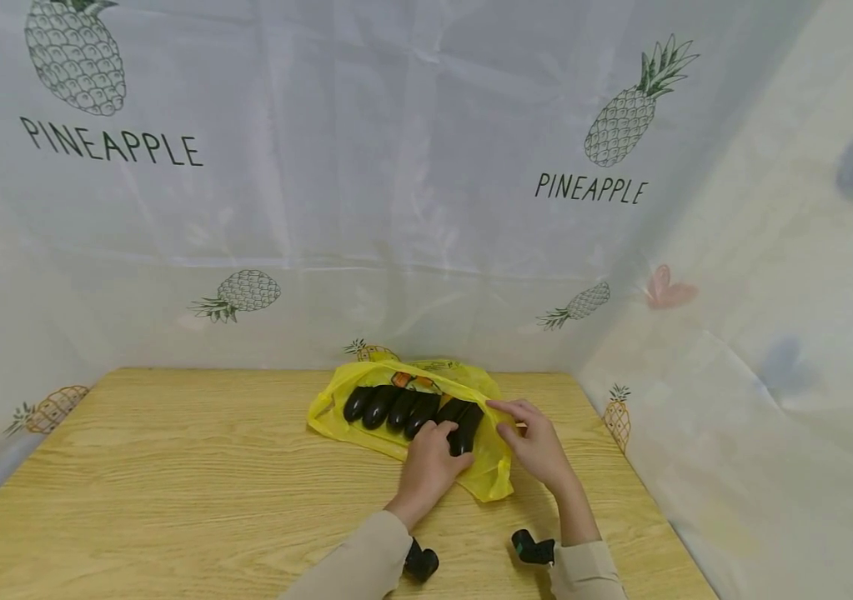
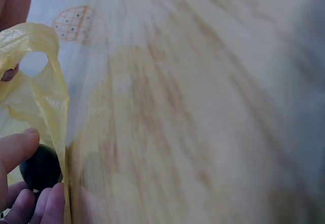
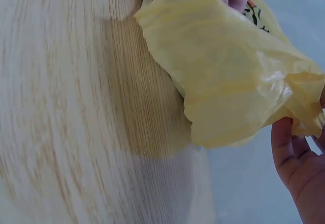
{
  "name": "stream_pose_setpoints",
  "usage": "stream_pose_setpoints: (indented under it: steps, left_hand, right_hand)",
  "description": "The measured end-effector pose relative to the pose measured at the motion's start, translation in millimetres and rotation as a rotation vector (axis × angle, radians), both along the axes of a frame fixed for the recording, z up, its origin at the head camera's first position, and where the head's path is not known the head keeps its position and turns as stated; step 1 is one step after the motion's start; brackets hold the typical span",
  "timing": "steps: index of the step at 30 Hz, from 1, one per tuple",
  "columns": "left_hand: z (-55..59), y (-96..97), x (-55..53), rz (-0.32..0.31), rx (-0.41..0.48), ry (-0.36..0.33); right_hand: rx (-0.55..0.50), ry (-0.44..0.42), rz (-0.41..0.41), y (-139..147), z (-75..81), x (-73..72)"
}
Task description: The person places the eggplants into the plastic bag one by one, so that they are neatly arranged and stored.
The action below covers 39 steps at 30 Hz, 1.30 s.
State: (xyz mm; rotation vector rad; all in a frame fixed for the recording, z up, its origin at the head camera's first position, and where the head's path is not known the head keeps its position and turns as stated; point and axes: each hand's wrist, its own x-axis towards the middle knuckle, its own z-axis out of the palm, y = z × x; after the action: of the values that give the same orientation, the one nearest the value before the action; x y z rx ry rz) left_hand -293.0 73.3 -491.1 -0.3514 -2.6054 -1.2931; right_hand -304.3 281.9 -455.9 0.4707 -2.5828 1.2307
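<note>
A yellow plastic bag (image 1: 366,371) lies at the back of the table with its mouth spread toward me. Several glossy, dark eggplants (image 1: 379,407) sit side by side inside it. My left hand (image 1: 429,467) reaches into the mouth and grips the rightmost eggplant (image 1: 465,429). In the left wrist view, the rounded end of that eggplant (image 2: 39,167) shows between thumb and fingers. My right hand (image 1: 539,442) pinches the bag's right edge and holds it up. From the right wrist, the lifted plastic (image 3: 223,82) hides the eggplants.
The wooden table (image 1: 193,483) extends to the left and front of the bag. A pineapple-print sheet (image 1: 396,208) hangs close behind the bag, with more sheeting along both sides. Black wrist devices (image 1: 533,547) sit at both cuffs.
</note>
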Motion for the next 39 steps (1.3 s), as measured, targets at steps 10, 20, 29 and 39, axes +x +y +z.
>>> stream_pose_setpoints:
  steps: [10, 20, 29, 39]
  left_hand:
    - [-0.6, -0.3, -3.6, -0.002, -0.009, -0.001]
    - [-2.8, -10.3, -9.1, -0.061, -0.002, -0.008]
    - [11.0, -48.3, -8.2, -0.035, -0.061, 0.016]
    - [34.4, -118.6, 0.5, 0.06, -0.193, 0.081]
  right_hand:
    - [0.002, 0.004, -0.001, 1.1, -1.0, 0.0]
    - [0.01, 0.019, -0.003, 1.1, -2.7, -1.8]
    - [-0.002, 0.004, 0.001, 4.5, -3.3, -2.6]
    - [-0.039, 0.006, 0.065, 13.9, 0.4, 0.5]
